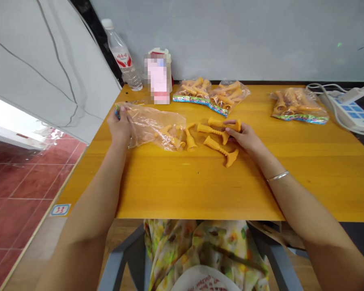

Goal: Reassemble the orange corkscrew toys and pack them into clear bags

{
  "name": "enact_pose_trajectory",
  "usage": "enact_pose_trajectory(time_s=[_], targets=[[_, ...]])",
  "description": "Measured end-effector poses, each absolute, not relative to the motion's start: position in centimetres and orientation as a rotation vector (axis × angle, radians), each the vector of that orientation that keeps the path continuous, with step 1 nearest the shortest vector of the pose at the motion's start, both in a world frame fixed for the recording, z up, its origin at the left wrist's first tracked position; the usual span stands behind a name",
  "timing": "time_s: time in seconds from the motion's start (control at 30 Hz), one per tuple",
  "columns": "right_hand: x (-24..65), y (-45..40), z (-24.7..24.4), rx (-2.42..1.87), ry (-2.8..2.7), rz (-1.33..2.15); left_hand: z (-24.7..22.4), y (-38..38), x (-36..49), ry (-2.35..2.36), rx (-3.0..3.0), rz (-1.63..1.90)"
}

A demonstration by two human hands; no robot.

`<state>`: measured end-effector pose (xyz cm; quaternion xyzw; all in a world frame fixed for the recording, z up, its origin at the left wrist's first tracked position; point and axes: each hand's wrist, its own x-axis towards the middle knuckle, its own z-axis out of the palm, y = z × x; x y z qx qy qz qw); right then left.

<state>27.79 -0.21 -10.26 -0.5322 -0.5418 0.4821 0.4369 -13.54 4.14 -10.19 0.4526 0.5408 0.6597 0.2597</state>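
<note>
Just right of the frame's middle, the right hand (244, 135) pinches the right end of the upper orange piece (216, 122) between thumb and fingers; whether that piece is clear of the wood, I cannot tell. Its long axis runs almost level across the frame, leading leftward from the fingertips toward the clear bag (142, 121). The middle orange piece (206, 128) lies just below it, its right end close under the thumb, and the lowest orange piece (214, 144) slants down to the right, below and left of the same hand. The right hand is much the nearer to all three

Left of centre, the left hand (119, 127) grips the bag's upper-left end. The bag stretches from there toward the middle of the frame, with several orange pieces (167, 131) in its right part and a short orange piece (190, 140) just beside that end, upright in the frame
</note>
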Motion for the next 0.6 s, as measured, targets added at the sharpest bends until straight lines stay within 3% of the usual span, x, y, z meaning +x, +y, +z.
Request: enact_pose_trajectory(time_s=[0.13, 0.3, 0.6], targets=[[28.4, 0.2, -10.9, -1.350, -1.450, 1.017, -10.7, 3.5, -12.3, 1.603, 1.221, 1.602], [28.8, 0.5, -11.2, -1.385, -1.571, 0.848, -10.3, 2.2, -8.8, 1.291, 1.290, 1.446], [28.8, 0.4, -11.6, -1.369, -1.649, 0.843, -8.0, 4.1, -15.9, 1.427, 1.110, 1.702]])
